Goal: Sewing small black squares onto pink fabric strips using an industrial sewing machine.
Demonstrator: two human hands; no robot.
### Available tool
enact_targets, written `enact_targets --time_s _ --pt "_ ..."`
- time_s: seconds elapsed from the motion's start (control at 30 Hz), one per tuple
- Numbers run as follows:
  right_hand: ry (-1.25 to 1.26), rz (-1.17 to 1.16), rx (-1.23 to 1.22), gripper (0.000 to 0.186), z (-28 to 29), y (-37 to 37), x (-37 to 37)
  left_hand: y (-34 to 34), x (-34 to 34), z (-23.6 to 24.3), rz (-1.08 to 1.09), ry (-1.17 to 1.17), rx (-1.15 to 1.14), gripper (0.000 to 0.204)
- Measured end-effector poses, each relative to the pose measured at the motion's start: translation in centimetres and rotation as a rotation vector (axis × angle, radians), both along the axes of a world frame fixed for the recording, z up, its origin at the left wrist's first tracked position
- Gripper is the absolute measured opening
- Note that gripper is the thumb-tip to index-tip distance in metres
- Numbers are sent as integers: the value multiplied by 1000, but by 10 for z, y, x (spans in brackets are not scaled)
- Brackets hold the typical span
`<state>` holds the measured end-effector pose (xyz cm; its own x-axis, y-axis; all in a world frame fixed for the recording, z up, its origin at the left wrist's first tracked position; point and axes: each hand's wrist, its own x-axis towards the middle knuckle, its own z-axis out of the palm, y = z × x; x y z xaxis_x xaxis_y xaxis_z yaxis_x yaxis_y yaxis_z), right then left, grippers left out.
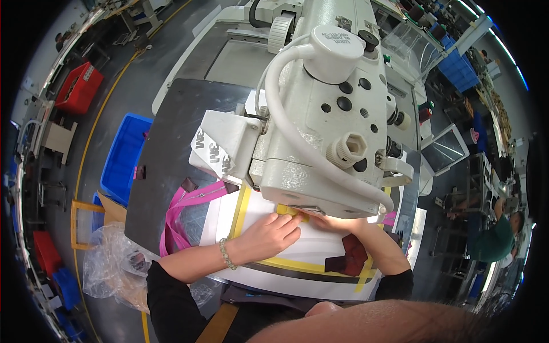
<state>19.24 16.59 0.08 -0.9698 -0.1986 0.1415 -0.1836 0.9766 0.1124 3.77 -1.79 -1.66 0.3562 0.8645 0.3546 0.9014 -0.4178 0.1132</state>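
Both my hands work close together under the head of a large white sewing machine (320, 137). My left hand (267, 235), with a beaded bracelet at the wrist, has its fingers curled together at a small yellow piece (286, 210). It seems to hold that piece down on a white sheet (269, 206). Just to the right, my right hand (331, 223) reaches in at the same spot; the machine head hides most of its fingers. Yellow tape (286, 263) borders the white sheet. Near my right forearm lies a dark red fabric piece (353, 254).
A pink zipper strap (177, 214) lies on the dark table (166, 126) to the left. Beyond it are a blue bin (123, 154) and a clear plastic bag (114, 263). A white hose (274, 108) loops over the machine. Another person (494, 240) sits far right.
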Motion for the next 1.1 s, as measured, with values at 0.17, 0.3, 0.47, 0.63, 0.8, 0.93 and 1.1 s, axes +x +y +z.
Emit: enact_targets --time_s 0.17,0.3,0.47,0.63,0.8,0.93,1.1 --pt "30 41 402 44 -17 4 3 1 1 1 1 0 10 18" --pt "0 162 386 43 -20 13 -4 0 3 2 20 50 8 16" --pt "173 99 56 47 -9 5 -5 1 5 3 9 44 9 20" --pt "3 -53 -276 46 12 -7 -8 1 8 1 23 45 32 22" --pt "-29 -1 -325 45 5 -6 -13 1 10 2 25 61 14 22" --pt "-5 -22 -397 38 0 -9 -13 2 12 -1 18 65 18 21" --pt "123 20 -404 34 8 -14 -22 0 11 -3 30 42 16 20"
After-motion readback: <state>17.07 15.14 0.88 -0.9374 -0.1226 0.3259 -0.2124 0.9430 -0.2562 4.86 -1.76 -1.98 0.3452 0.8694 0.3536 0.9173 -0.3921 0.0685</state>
